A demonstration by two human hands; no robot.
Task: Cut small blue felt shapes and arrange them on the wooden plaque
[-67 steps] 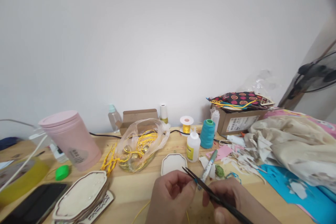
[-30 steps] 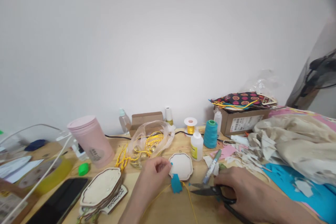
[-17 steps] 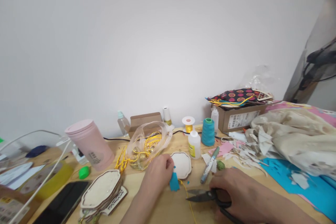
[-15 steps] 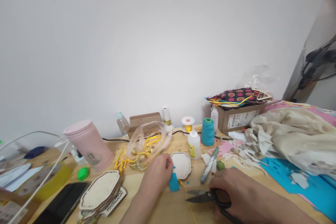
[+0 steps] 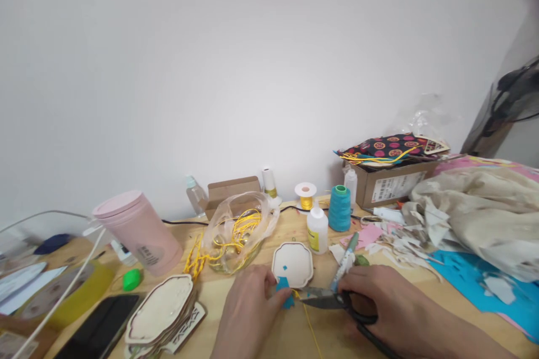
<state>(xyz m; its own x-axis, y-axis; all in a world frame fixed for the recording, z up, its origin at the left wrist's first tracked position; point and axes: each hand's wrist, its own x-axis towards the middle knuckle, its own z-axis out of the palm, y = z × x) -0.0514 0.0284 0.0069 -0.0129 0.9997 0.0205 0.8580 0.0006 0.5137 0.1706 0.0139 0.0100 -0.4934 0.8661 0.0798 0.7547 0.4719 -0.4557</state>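
Note:
My left hand [image 5: 255, 305] pinches a small piece of blue fabric [image 5: 285, 293] at the near edge of a white scalloped plaque [image 5: 293, 261]. A tiny blue scrap [image 5: 285, 267] lies on the plaque. In my right hand [image 5: 379, 308] are black-handled scissors [image 5: 326, 299], their blades partly apart and pointing left, close to the blue piece. A yellow cord [image 5: 312, 330] runs from near the blade tips toward me. Just beyond my right hand lie a marker pen [image 5: 346, 261] and a small green lump [image 5: 361, 260].
A glue bottle [image 5: 317, 230], a teal thread cone [image 5: 339, 208] and a yellow spool [image 5: 305, 196] stand behind. To the left are a plastic bag of yellow cord [image 5: 240, 230], stacked plaques [image 5: 160, 308], a phone [image 5: 99, 328] and a pink tumbler [image 5: 138, 233]. Blue sheet [image 5: 467, 280] and scraps lie right.
My left thumb has come down onto the blue piece. The scissors have moved closer to it. A small blue scrap now shows on the plaque, and the view has shifted slightly.

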